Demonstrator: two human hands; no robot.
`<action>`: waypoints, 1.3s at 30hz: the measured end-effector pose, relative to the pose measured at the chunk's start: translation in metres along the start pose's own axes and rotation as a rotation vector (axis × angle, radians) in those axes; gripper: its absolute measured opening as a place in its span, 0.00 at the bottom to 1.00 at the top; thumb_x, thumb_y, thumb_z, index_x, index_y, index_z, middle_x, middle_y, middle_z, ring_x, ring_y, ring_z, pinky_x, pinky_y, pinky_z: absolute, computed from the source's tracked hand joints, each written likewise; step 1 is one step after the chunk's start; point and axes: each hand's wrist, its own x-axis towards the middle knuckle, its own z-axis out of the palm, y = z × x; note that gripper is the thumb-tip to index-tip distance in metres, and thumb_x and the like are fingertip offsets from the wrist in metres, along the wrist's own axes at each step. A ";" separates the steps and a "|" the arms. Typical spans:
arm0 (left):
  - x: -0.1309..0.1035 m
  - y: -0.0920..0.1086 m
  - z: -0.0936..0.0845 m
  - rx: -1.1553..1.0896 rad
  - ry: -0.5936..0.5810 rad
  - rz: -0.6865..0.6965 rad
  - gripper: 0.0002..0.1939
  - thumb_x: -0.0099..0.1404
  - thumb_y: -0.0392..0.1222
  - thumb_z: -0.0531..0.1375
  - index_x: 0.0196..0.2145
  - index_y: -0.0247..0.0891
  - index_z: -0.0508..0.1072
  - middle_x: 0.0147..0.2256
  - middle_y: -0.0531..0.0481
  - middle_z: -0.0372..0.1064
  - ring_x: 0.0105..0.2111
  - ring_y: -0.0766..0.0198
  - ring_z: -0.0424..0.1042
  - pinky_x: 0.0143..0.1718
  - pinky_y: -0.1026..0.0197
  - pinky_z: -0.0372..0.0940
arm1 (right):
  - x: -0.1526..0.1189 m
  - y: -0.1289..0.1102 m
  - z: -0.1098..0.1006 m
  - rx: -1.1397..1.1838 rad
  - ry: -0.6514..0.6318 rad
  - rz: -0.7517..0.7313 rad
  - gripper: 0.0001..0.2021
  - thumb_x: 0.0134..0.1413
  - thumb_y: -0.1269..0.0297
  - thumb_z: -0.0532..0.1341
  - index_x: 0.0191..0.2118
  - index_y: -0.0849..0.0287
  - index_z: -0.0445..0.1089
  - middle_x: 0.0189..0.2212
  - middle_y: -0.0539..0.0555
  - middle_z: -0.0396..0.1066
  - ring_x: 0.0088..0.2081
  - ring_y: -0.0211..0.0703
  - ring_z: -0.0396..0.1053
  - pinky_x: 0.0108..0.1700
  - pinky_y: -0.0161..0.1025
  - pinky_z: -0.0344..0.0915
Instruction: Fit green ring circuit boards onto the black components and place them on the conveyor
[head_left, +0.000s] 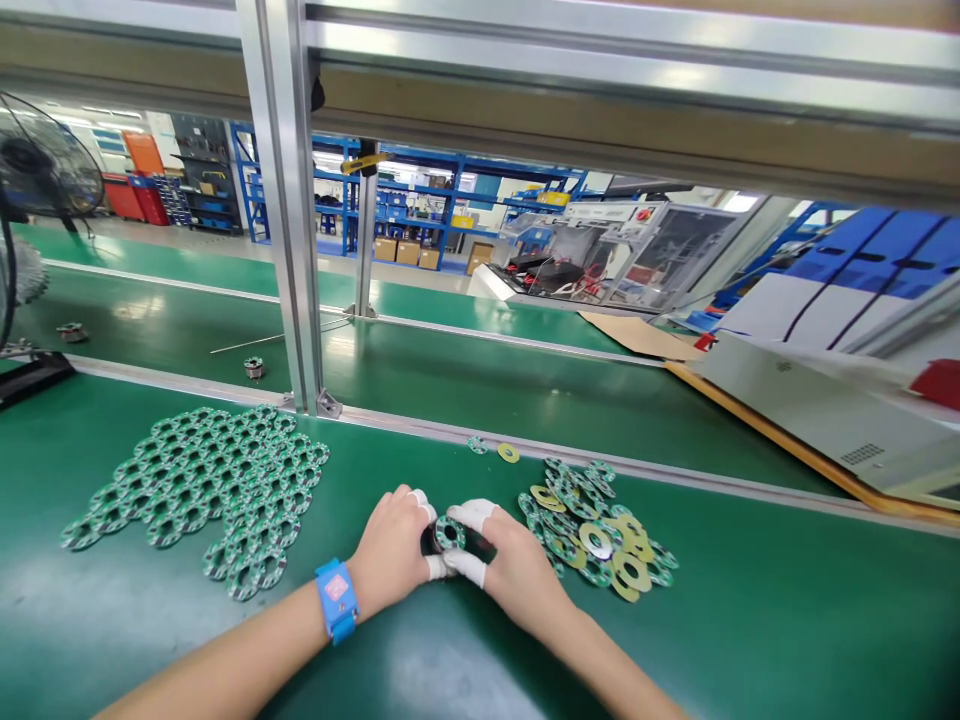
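Observation:
Both hands meet low in the middle of the view, around a small round part with a green ring-shaped top. My left hand pinches it from the left; a blue wristband is on that wrist. From the right, my right hand grips it between thumb and fingers. White covers sit on the fingertips. Flat green rings lie in a wide layer on the left of the green bench. A loose pile of green and yellow rings lies right of my right hand.
A metal post rises behind the ring layer. Two round parts lie on the belt beyond the rail. One green ring and one yellow ring lie by the rail. A fan stands far left.

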 end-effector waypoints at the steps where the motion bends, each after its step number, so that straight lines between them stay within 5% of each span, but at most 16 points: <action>1: -0.001 0.001 0.000 -0.004 0.004 -0.002 0.22 0.58 0.61 0.56 0.29 0.36 0.70 0.33 0.46 0.67 0.36 0.56 0.62 0.35 0.57 0.56 | 0.000 0.000 -0.001 -0.042 -0.009 0.003 0.16 0.49 0.65 0.64 0.45 0.58 0.71 0.42 0.59 0.70 0.41 0.51 0.67 0.41 0.43 0.66; 9: -0.002 0.002 0.003 -0.017 0.029 -0.018 0.19 0.57 0.58 0.59 0.29 0.36 0.70 0.34 0.46 0.66 0.37 0.55 0.62 0.36 0.56 0.57 | 0.000 -0.007 -0.005 -0.278 -0.076 0.050 0.10 0.54 0.62 0.63 0.42 0.56 0.74 0.35 0.57 0.72 0.39 0.52 0.68 0.38 0.41 0.65; 14: 0.000 0.001 0.005 -0.034 0.021 -0.010 0.19 0.59 0.58 0.57 0.31 0.37 0.70 0.34 0.47 0.67 0.37 0.56 0.62 0.36 0.56 0.57 | 0.004 -0.009 -0.004 -0.019 -0.051 0.042 0.15 0.50 0.67 0.62 0.46 0.57 0.71 0.43 0.58 0.70 0.44 0.51 0.67 0.43 0.42 0.64; 23: -0.001 0.002 0.008 -0.035 0.028 -0.055 0.20 0.57 0.59 0.58 0.32 0.36 0.70 0.35 0.46 0.67 0.37 0.56 0.62 0.36 0.56 0.57 | 0.015 -0.009 -0.011 0.070 -0.074 -0.027 0.09 0.43 0.72 0.62 0.34 0.57 0.74 0.32 0.53 0.70 0.34 0.47 0.67 0.36 0.38 0.62; 28: 0.001 0.000 0.010 -0.061 0.029 -0.038 0.21 0.55 0.61 0.59 0.32 0.37 0.70 0.35 0.48 0.66 0.36 0.58 0.62 0.35 0.57 0.57 | 0.015 -0.006 -0.009 0.203 -0.080 -0.029 0.10 0.45 0.71 0.59 0.35 0.58 0.74 0.31 0.54 0.70 0.33 0.46 0.67 0.32 0.36 0.63; 39: 0.000 0.002 0.013 -0.210 0.042 -0.057 0.16 0.57 0.55 0.61 0.31 0.38 0.69 0.35 0.49 0.65 0.37 0.59 0.60 0.37 0.58 0.55 | 0.019 -0.021 -0.026 0.049 -0.158 0.081 0.07 0.38 0.75 0.63 0.27 0.58 0.73 0.28 0.51 0.69 0.32 0.45 0.65 0.34 0.36 0.58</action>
